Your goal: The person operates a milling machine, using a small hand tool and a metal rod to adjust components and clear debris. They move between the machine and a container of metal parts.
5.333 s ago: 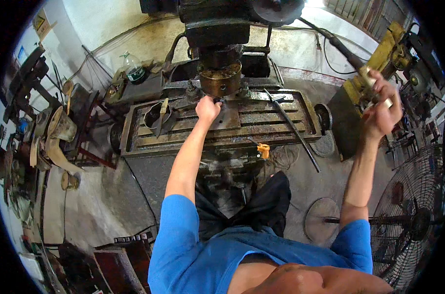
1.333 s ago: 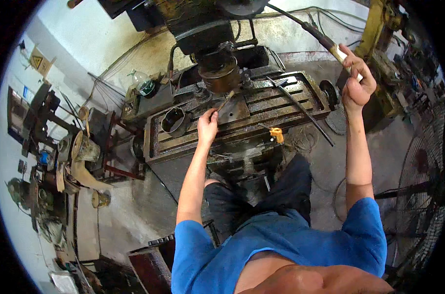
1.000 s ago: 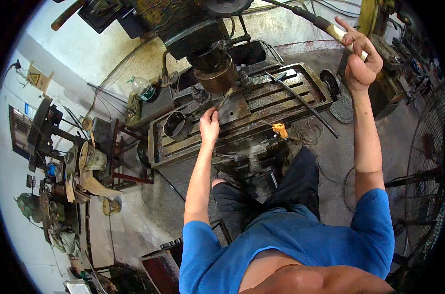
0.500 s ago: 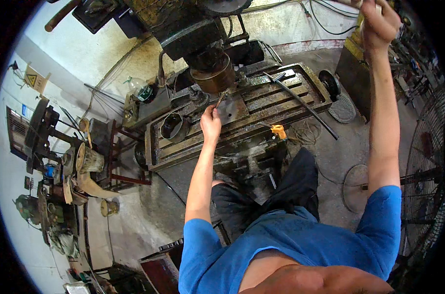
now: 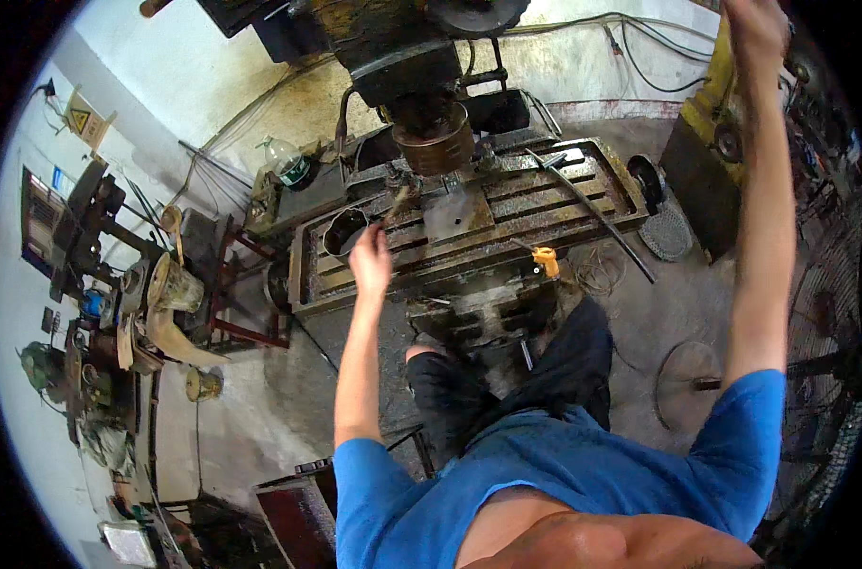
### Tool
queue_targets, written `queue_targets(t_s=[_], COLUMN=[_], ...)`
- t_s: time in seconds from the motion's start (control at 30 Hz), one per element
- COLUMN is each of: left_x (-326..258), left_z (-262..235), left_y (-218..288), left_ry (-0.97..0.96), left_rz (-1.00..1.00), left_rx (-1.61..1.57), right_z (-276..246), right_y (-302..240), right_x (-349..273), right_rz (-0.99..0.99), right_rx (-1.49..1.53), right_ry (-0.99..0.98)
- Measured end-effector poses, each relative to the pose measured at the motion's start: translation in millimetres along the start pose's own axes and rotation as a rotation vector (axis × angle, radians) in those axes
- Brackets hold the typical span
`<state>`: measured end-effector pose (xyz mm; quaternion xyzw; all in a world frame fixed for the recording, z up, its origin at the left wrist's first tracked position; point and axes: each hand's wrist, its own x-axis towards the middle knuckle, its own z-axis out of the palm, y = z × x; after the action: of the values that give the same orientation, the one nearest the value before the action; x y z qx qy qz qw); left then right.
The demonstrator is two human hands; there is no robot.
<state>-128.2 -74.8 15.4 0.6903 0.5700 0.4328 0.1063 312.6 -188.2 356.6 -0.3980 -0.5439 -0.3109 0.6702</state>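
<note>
Pinching a slim brown brush [image 5: 398,202], the left hand [image 5: 370,260] slants it, fingers closed, toward the slotted grey metal table's [image 5: 299,275] far edge; right hand [image 5: 759,33], grip unclear.

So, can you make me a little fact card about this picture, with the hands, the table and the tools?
Left hand: holding a thin brush
Right hand: raised, cut off by the top edge; anything in it is out of view
Machine table: metal, with long slots
Metal can: on the table's left part, beside the left hand
Long bar: across the table's right part, past its front edge
Gun-shaped tool: yellow, at the table's front edge
</note>
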Motion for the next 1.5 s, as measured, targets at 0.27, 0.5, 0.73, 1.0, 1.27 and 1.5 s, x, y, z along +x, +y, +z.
queue_targets(t_s=[0.27,0.5,0.73,1.0,1.27,1.5], left_x=[13,3,-51,-260,-435,-556], left_z=[-39,-48,-135,-324,-403,-396], left_y=[-36,-35,-53,-188,-176,-138], left_ry=[0.075,-0.092,-0.049,0.215,0.403,0.247], left_rz=[0.052,0.013,-0.235,-0.801,-1.039,-1.122], left_rx=[0.568,0.636,0.502,0.325,0.833,0.513], right_z=[-40,-4,-4,15,109,167], right_y=[28,45,0,-25,-43,-65], right_x=[-392,-508,-482,-318,-331,-348], right_rz=[1.014,1.513,1.188,0.327,0.114,0.118], right_rx=[0.311,0.566,0.450,0.396,-0.503,-0.509], right_ry=[-0.900,-0.949,-0.954,-1.199,-1.517,-1.729])
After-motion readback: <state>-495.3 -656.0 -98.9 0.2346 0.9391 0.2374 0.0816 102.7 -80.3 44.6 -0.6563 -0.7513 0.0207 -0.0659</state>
